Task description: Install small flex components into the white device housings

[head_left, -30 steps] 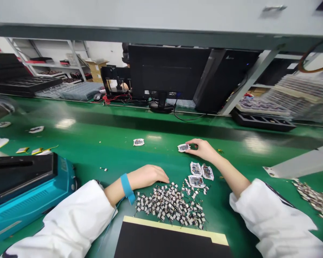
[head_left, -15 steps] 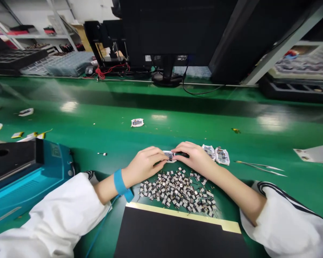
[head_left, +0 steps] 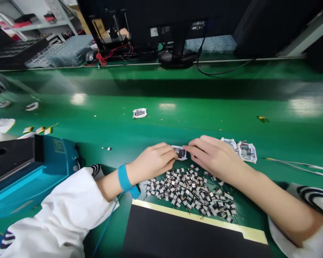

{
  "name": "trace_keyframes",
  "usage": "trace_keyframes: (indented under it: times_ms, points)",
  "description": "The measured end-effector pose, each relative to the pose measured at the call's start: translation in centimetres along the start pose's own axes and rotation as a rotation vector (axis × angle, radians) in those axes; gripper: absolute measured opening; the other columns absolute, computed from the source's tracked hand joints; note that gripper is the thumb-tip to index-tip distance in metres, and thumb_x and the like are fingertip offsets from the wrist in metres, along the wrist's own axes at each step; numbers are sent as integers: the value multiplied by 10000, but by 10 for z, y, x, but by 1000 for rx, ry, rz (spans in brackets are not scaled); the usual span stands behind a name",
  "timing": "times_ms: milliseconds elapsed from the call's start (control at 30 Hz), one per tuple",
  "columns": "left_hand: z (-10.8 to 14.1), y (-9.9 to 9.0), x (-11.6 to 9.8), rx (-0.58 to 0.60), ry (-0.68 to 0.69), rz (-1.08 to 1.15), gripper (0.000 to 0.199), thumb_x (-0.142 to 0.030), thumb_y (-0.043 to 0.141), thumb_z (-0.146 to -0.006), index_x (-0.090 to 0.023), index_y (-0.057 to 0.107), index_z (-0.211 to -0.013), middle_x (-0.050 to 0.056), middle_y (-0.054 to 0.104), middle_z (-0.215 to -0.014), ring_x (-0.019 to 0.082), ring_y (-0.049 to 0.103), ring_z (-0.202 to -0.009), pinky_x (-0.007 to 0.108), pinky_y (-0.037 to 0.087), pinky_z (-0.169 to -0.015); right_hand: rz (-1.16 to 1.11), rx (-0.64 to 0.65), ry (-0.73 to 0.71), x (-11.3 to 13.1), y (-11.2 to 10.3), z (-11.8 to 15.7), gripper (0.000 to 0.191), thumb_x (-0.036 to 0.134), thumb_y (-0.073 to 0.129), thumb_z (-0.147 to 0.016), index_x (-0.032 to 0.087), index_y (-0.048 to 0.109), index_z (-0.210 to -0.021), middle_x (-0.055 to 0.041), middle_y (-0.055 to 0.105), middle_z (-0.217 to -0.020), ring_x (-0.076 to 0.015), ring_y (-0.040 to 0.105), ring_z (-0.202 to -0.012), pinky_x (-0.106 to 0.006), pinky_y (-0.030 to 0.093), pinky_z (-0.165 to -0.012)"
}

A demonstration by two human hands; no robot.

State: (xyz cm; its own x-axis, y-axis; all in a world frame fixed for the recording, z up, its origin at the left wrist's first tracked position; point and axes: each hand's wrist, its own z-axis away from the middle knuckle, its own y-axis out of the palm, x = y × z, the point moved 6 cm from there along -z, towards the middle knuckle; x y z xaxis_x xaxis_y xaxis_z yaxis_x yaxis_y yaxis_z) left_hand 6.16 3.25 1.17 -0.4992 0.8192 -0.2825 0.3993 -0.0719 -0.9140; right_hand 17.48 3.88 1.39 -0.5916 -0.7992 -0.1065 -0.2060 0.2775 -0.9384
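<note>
A small white watch case with a circuit board in it [head_left: 181, 153] lies on the green bench in front of me. My left hand [head_left: 157, 161] grips its left side between thumb and fingers. At the case's upper right corner rests the index fingertip of my right hand [head_left: 214, 154], with the thumb apart from it. I cannot make out any part between those fingers. Just below both hands spreads a heap of small grey-and-black parts with short leads [head_left: 191, 190]. Two similar open cases stand beyond my right hand, the outer case [head_left: 247, 152] in full sight, the other partly covered.
Tweezers [head_left: 298, 163] lie at the right. Another white case [head_left: 140, 113] is farther back, and a single small part [head_left: 107, 148] lies left. A teal-and-black machine [head_left: 43, 172] stands at the left. A black mat [head_left: 191, 233] fills the front; a monitor stand [head_left: 177, 53] is behind.
My view has shifted, so the bench items sit differently in the picture. The right thumb and index finger have moved apart at the case's edge; the left hand keeps its grip.
</note>
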Motion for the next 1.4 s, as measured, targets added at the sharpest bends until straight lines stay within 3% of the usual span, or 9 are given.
trace_keyframes:
  times_ms: [100,233,333,533,833,1133,1400]
  points:
    - [0,0,0,-22,4,35,124,-152,426,-832,-119,545,-839,37,573,-798,131,510,-751,255,456,-723,-174,32,85,-10,2,0,204,112,437,-809,157,600,-923,-54,573,-884,-169,503,-741,-291,444,-629]
    - [2,-3,4,-123,-22,113,103,-152,475,-823,-125,554,-885,30,596,-847,126,527,-799,250,459,-747,-497,120,192,-13,10,2,320,234,493,-814,169,490,-1128,-47,527,-1108,-175,485,-970,-321,432,-842]
    - [0,-3,6,-157,-31,104,100,-148,490,-819,-135,576,-868,26,605,-850,125,534,-819,246,465,-750,-583,108,220,-9,16,1,372,300,541,-793,164,480,-1133,-52,543,-1095,-177,492,-979,-324,440,-846]
    - [-7,1,1,-84,-35,13,128,-140,476,-822,-145,591,-877,33,606,-852,131,544,-815,243,480,-718,-647,33,259,-9,21,2,359,274,556,-784,174,491,-1123,-50,576,-1044,-173,531,-941,-315,454,-815]
    - [-7,-2,-5,-70,-43,-116,141,-142,474,-819,-151,584,-907,36,594,-882,140,549,-806,258,484,-716,-650,31,247,-12,19,1,308,242,566,-768,136,526,-1054,-33,591,-990,-171,526,-916,-296,442,-789]
    - [-9,-2,-7,-48,-23,-170,161,-124,497,-803,-151,587,-932,45,584,-880,157,543,-833,273,477,-726,-633,65,258,-13,19,0,232,289,532,-785,171,549,-984,-12,579,-954,-187,534,-918,-315,438,-785]
    - [-8,-1,-5,-41,-57,-191,172,-179,444,-836,-223,589,-918,25,570,-859,158,536,-794,287,473,-673,-607,55,259,-14,20,1,314,394,425,-825,171,549,-1007,31,566,-907,-161,538,-932,-309,425,-789]
